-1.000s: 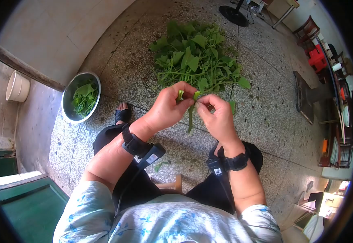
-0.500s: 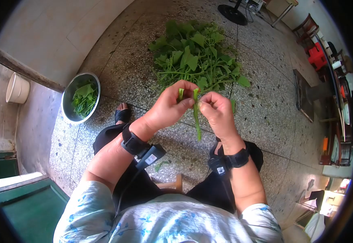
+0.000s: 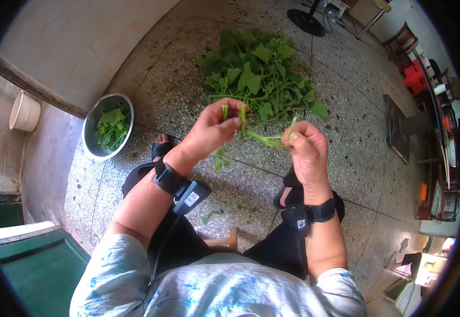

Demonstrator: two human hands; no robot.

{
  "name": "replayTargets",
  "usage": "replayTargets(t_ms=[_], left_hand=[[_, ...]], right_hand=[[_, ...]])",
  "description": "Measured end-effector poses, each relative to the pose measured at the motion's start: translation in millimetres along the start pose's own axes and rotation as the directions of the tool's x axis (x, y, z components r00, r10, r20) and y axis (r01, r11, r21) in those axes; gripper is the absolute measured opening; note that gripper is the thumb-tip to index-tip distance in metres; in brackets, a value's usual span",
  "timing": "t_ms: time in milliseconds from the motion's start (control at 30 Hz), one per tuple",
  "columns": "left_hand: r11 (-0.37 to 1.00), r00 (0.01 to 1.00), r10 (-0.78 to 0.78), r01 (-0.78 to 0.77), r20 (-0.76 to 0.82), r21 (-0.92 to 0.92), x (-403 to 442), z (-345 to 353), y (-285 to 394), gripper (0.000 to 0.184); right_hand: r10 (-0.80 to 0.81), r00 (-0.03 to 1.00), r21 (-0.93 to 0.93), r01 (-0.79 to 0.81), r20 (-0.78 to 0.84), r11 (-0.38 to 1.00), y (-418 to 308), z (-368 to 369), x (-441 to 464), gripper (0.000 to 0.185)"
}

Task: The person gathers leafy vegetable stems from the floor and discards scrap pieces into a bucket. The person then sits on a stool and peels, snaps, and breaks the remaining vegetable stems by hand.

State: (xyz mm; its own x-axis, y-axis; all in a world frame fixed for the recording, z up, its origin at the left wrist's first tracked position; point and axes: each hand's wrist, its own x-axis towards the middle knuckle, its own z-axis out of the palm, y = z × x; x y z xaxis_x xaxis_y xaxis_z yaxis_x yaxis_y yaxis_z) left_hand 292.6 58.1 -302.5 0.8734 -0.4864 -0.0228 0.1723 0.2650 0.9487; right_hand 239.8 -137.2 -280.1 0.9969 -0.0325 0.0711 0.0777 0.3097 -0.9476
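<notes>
Between my hands a green vine stem (image 3: 261, 139) stretches sideways, with a thin strip pulling away from it. My left hand (image 3: 212, 127) is closed on the stems, whose cut ends poke up by the thumb and fingers. A small leafy sprig (image 3: 220, 158) hangs below that hand. My right hand (image 3: 309, 149) pinches the strip and the stem's other end between thumb and forefinger. Just beyond both hands lies a heap of leafy green vines (image 3: 256, 68) on the floor.
A metal basin (image 3: 129, 132) holding picked greens stands on the floor at left. A loose leaf (image 3: 212, 215) lies between my feet, near a wooden stool's edge (image 3: 233, 239). A white bucket (image 3: 25, 112) is at far left, a red stool (image 3: 414, 77) at far right.
My right hand has moved right, away from the left. The stem that hung down now runs across between them, and a thin strip has come partly off it.
</notes>
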Motion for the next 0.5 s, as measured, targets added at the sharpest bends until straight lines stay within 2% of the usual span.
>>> replayTargets(t_ms=[33,67,133,167,200,267,433,500], left_hand=[[0.994,1.000,0.015,-0.015,0.006,-0.104,0,-3,0,0.025],[0.995,1.000,0.016,-0.015,0.007,-0.102,0,-2,1,0.025],[0.974,0.998,0.069,-0.070,-0.016,-0.217,-3,0,3,0.027],[0.974,0.997,0.069,-0.071,-0.016,-0.217,-2,-1,4,0.027],[0.972,0.998,0.069,-0.068,-0.005,-0.225,-2,-2,4,0.027],[0.970,0.998,0.068,-0.065,0.006,-0.234,-2,-4,5,0.027],[0.952,0.991,0.127,-0.133,-0.039,-0.277,-2,-11,6,0.023],[0.960,0.991,0.132,-0.134,-0.025,-0.247,-2,-15,7,0.022]], right_hand=[[0.008,0.999,-0.023,-0.007,0.048,1.000,0,-9,1,0.004],[0.006,0.999,-0.022,-0.005,0.047,1.000,-4,-11,1,0.004],[0.150,0.987,-0.328,-0.124,0.055,0.936,-12,-13,-1,0.003],[0.152,0.988,-0.415,-0.125,0.033,0.901,-6,-19,1,0.003],[0.152,0.988,-0.415,-0.125,0.033,0.901,-6,-22,2,0.003],[0.232,0.971,-0.772,-0.110,0.050,0.626,-6,-26,2,0.005],[0.308,0.949,-0.806,-0.127,0.071,0.577,-13,-25,-1,0.002],[0.394,0.919,-0.855,-0.181,0.030,0.486,-13,-29,0,0.004]])
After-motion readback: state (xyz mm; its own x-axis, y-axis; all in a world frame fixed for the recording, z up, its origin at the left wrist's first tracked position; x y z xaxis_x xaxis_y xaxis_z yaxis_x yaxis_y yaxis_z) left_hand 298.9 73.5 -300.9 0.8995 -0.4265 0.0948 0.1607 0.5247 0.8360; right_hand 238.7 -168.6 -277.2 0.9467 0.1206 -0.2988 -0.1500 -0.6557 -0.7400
